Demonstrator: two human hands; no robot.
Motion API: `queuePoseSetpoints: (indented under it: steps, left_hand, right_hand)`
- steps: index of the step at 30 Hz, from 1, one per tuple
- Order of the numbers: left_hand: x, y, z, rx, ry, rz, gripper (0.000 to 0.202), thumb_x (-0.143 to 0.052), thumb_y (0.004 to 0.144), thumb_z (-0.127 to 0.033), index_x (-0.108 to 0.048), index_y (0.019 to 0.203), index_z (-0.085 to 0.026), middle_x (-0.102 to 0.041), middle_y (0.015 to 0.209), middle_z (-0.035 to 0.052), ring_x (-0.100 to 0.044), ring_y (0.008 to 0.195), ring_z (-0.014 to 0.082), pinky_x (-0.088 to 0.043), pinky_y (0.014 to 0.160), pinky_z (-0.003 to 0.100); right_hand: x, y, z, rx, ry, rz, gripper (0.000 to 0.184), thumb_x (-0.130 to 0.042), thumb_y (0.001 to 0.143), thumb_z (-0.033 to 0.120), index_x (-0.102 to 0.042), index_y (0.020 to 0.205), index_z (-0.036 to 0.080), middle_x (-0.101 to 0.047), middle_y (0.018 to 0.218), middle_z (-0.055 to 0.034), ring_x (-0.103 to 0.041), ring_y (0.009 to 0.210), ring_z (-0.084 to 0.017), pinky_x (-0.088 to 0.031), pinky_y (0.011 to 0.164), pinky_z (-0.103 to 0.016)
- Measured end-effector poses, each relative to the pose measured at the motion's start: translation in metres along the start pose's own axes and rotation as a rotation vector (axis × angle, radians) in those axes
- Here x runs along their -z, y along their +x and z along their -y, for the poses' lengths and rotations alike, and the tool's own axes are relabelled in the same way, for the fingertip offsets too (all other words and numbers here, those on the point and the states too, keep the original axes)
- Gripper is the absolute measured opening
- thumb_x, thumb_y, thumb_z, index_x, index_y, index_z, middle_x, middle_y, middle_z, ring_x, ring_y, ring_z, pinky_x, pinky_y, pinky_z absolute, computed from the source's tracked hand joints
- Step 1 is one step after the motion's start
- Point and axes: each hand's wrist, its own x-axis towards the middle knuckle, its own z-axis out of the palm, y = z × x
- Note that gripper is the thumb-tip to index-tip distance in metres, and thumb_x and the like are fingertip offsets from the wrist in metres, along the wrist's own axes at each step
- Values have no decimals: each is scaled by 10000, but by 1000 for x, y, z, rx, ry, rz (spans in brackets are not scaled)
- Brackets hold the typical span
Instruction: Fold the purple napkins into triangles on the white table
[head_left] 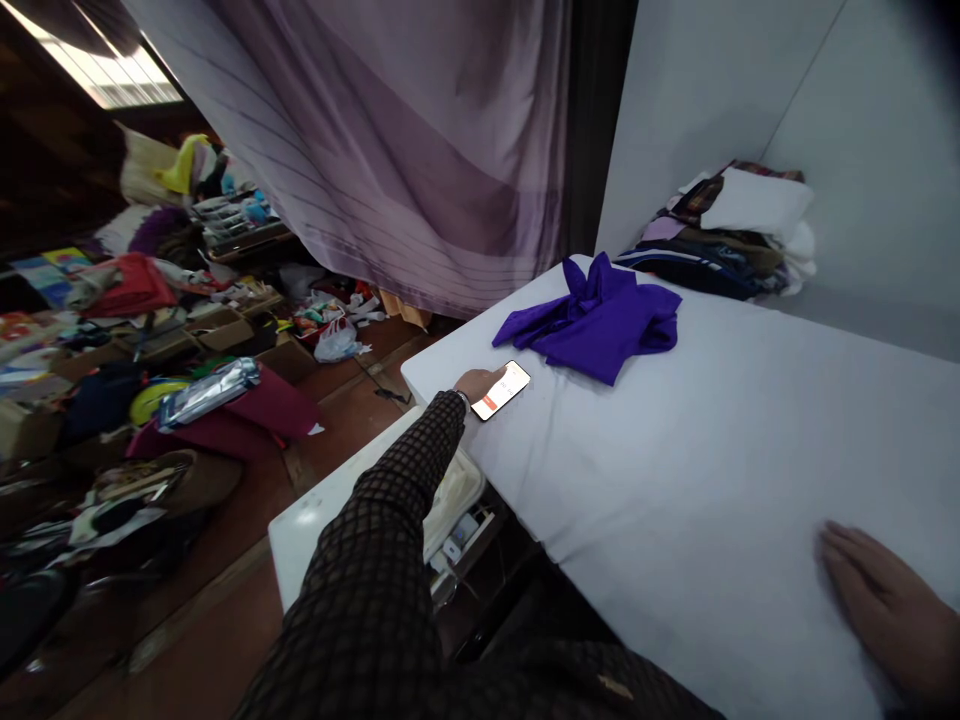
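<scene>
On the far part of the white cloth-covered counter (pixel 712 450), a stack of folded clothes (pixel 720 240), in dark, plaid and white fabric, stands against a smooth pale-grey wall (pixel 862 180). Behind the left far corner hangs a mauve curtain with darker bands (pixel 450 150), closing off part of the view. To the left, a smaller white side table (pixel 307 510) shows beside the brown-and-black checked sleeve (pixel 390 490), which hides part of it, and a pale plastic tray (pixel 457 495) sits low, close to the counter's edge. Across the reddish floor (pixel 255 540) spreads a clutter of boxes, fabrics and bags, among them a white plastic bag (pixel 337 342) and a shiny silver wrapped packet (pixel 210 393) on a maroon block-like object (pixel 247 415). A crumpled deep-purple cloth (pixel 607 325) lies just beyond the phone, one end knotted or bunched up. The slim rectangular smartphone with a dark rim (pixel 501 390) is at the counter's left edge, its bright whitish screen facing up, with an orange-red patch near its lower end. The left hand (pixel 478 385) grips it along one side; its underside fingers are hidden. The right hand (pixel 885 610), slightly blurred, is over the counter at the right, its fingers extended and close together; whether it touches the cloth covering, I cannot tell.
</scene>
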Motion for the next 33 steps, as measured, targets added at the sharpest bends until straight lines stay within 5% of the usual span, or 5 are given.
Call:
queuePoseSetpoints:
  steps: [13, 26, 29, 33]
  left_hand:
    - [-23, -13, -8, -28, 269, -218, 655, -262, 855, -649, -679, 1018, -172, -613, 1097, 162, -530, 1088, 304, -383, 882, 356]
    - [-25, -18, -20, 17, 331, -315, 593, -308, 877, -565, -660, 1106, -147, -580, 1155, 190, -503, 1105, 343, -393, 885, 437]
    - [-27, -15, -38, -71, 337, -321, 546, -356, 878, -544, -633, 1147, -158, -575, 1183, 164, -496, 1129, 312, -379, 931, 405]
    - [-53, -17, -88, -386, 332, -282, 517, -496, 852, -459, -525, 1281, -172, -529, 1280, 137, -468, 1184, 271, -341, 1003, 355]
  right_hand:
    - [6, 6, 34, 12, 21, -47, 434, -432, 763, 529, -705, 912, 228, -674, 1116, -90, -569, 1130, -310, -423, 1028, -461]
    - [1, 6, 39, 35, 59, -100, 415, -439, 808, 480, -712, 957, 205, -668, 1134, -84, -554, 1155, -291, -427, 1024, -449]
    - [-1, 5, 39, 42, 63, -107, 406, -445, 813, 465, -707, 968, 196, -666, 1138, -89, -548, 1161, -289, -416, 1032, -444]
    - [2, 7, 45, 50, 67, -94, 381, -438, 831, 439, -702, 969, 201, -657, 1156, -89, -536, 1175, -288, -395, 1043, -445]
